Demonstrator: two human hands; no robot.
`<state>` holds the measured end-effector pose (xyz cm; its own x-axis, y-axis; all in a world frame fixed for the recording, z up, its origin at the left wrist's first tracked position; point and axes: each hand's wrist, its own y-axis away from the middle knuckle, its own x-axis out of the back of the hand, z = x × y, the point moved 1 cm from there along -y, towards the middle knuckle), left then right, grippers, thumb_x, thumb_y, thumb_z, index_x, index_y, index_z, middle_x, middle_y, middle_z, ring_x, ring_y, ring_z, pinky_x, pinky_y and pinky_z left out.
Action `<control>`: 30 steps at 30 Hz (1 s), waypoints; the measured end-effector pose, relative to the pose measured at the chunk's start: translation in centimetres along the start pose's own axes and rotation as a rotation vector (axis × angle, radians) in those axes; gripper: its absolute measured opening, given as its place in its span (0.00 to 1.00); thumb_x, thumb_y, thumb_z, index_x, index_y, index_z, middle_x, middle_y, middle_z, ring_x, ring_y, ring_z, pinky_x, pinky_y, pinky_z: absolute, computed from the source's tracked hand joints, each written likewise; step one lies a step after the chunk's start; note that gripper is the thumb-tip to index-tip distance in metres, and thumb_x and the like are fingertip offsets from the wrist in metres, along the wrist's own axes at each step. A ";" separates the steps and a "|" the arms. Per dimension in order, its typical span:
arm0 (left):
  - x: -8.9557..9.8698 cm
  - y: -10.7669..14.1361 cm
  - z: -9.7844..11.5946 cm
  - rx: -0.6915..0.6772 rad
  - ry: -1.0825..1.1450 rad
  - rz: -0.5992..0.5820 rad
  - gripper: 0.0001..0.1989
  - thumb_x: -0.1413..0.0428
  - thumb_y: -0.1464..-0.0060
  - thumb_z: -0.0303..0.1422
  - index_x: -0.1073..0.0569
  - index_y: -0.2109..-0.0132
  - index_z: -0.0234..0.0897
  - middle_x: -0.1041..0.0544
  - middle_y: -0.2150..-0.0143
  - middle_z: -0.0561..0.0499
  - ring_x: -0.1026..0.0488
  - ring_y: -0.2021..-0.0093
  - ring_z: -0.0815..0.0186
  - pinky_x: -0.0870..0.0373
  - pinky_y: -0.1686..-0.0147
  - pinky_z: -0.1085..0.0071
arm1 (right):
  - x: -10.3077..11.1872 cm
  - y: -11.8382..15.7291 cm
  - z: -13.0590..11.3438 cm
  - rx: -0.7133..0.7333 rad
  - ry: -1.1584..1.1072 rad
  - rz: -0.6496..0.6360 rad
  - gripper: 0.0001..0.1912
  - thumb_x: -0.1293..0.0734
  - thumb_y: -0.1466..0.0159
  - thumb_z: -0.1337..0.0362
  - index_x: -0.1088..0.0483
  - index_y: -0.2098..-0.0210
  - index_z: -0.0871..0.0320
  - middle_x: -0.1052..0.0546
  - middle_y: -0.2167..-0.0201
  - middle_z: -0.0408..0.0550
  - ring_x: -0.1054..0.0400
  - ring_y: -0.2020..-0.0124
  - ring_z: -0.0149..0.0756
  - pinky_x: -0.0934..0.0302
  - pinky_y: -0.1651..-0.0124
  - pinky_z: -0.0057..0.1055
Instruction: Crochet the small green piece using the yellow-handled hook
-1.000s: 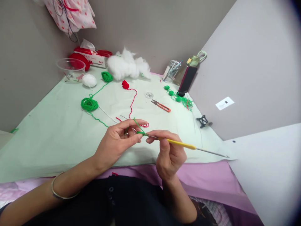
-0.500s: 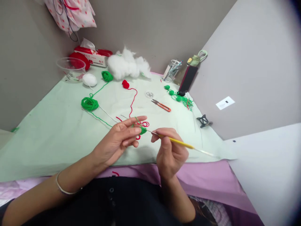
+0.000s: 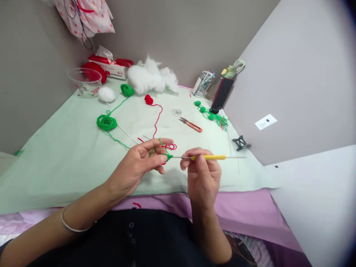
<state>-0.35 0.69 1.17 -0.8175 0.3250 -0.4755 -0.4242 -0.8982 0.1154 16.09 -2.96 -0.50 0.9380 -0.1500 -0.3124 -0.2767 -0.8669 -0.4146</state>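
"Where's the green crochet piece (image 3: 169, 157)?"

"Over the tabletop (image 3: 69, 155), pinched in the left hand's (image 3: 132, 163) fingers — green yarn (image 3: 162, 144) runs up to its forefinger."

"And the crochet hook (image 3: 214, 157)?"

"Just swung level — its shaft lines up with the piece. The right hand's (image 3: 204, 180) fingers hold the yellow handle."

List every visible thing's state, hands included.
Left hand, pinching green piece
Right hand, gripping yellow-handled hook
Hook, near level, tip at green piece
Red yarn ball, strand trailing
Snips, lying flat
Tissue box, open, tissue protruding
Clear tub, upright, uncovered
Pen cup, upright, holding pens
Bottle, lid on
Phone, propped, face dark
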 end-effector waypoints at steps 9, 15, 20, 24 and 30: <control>-0.6 0.2 -0.7 -0.019 0.010 0.065 0.21 0.28 0.48 0.32 0.16 0.45 0.43 0.27 0.63 0.53 0.28 0.61 0.68 0.22 0.62 0.74 | -0.6 0.8 0.9 0.276 0.458 -0.093 0.14 0.35 0.28 0.70 0.21 0.50 0.49 0.18 0.59 0.46 0.23 0.63 0.33 0.26 0.61 0.34; -0.3 -0.4 -0.9 0.167 0.181 -0.001 0.19 0.29 0.48 0.33 0.15 0.48 0.37 0.24 0.64 0.53 0.41 0.76 0.78 0.27 0.67 0.76 | -0.5 1.0 1.1 0.555 0.699 -0.076 0.17 0.32 0.31 0.72 0.21 0.46 0.48 0.18 0.57 0.49 0.22 0.57 0.38 0.24 0.58 0.36; 0.4 -0.6 -0.2 0.176 0.216 -0.020 0.14 0.30 0.47 0.30 0.13 0.52 0.38 0.21 0.62 0.51 0.37 0.74 0.77 0.29 0.68 0.78 | 0.2 -0.2 0.7 0.100 0.187 0.023 0.10 0.35 0.26 0.63 0.20 0.58 0.51 0.22 0.66 0.44 0.28 0.71 0.30 0.30 0.66 0.32; -0.1 -0.4 -0.3 0.163 0.185 -0.092 0.16 0.31 0.46 0.29 0.14 0.50 0.42 0.20 0.59 0.51 0.29 0.66 0.72 0.24 0.62 0.73 | -0.2 -0.3 1.0 0.033 0.075 -0.060 0.08 0.32 0.28 0.62 0.19 0.58 0.50 0.20 0.63 0.44 0.28 0.67 0.30 0.31 0.63 0.31; -0.6 -0.5 -0.6 0.081 0.095 -0.032 0.17 0.30 0.45 0.32 0.15 0.48 0.44 0.20 0.58 0.51 0.26 0.60 0.68 0.26 0.59 0.74 | -0.5 0.1 1.1 0.058 0.151 -0.067 0.09 0.33 0.28 0.62 0.19 0.56 0.49 0.19 0.60 0.45 0.26 0.66 0.32 0.29 0.61 0.34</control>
<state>0.55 0.77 0.92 -0.7641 0.3199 -0.5602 -0.4826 -0.8597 0.1674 15.36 -2.45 -1.32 0.9743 -0.1662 -0.1522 -0.2199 -0.8492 -0.4802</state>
